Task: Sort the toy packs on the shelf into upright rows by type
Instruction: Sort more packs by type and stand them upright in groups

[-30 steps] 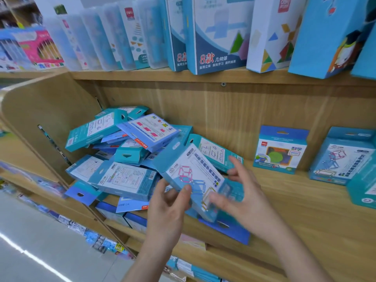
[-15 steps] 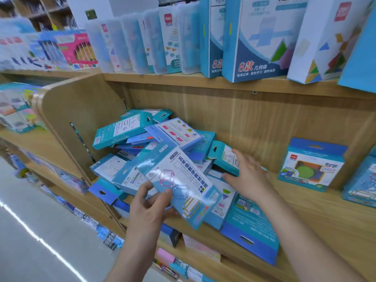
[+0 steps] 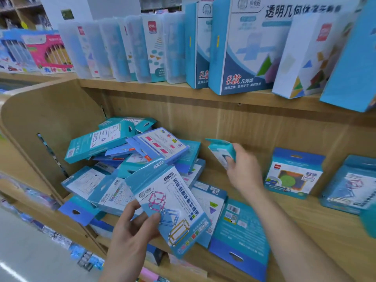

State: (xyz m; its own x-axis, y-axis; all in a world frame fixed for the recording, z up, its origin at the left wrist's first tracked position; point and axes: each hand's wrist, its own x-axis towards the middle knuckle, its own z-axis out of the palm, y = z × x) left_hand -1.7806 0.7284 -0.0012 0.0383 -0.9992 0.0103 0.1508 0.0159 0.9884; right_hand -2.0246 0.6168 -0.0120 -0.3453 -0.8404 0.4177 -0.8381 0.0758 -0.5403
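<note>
The left hand (image 3: 131, 236) is gripping a light-blue toy pack (image 3: 173, 208) printed with pink, blue and yellow rod-frame cubes. Its thumb is pressing on the pack's front and its fingers are curling behind the lower left edge. This pack is tilting, hang tab up and to the left, and is hovering in front of the pile, above and to the right of the hand.

The right hand (image 3: 245, 174) is pinching a small teal pack (image 3: 220, 150) by its lower end. The pack is sticking up and to the left of the fingers, clear of the shelf board (image 3: 317, 224) and close to the wooden back panel (image 3: 244, 127); motion is blurring it, so its print cannot be read.

The jumbled pile of packs (image 3: 126, 157) is lying in the left corner of the shelf, with the boxes leaning and overlapping at all angles. A blue pack lying back-up (image 3: 242, 235) is resting flat near the front edge, under the right forearm. Right of the right hand, a pack with a green disc (image 3: 293, 176) is standing upright against the back panel, and a cube-frame pack (image 3: 350, 188) is standing beside it.
</note>
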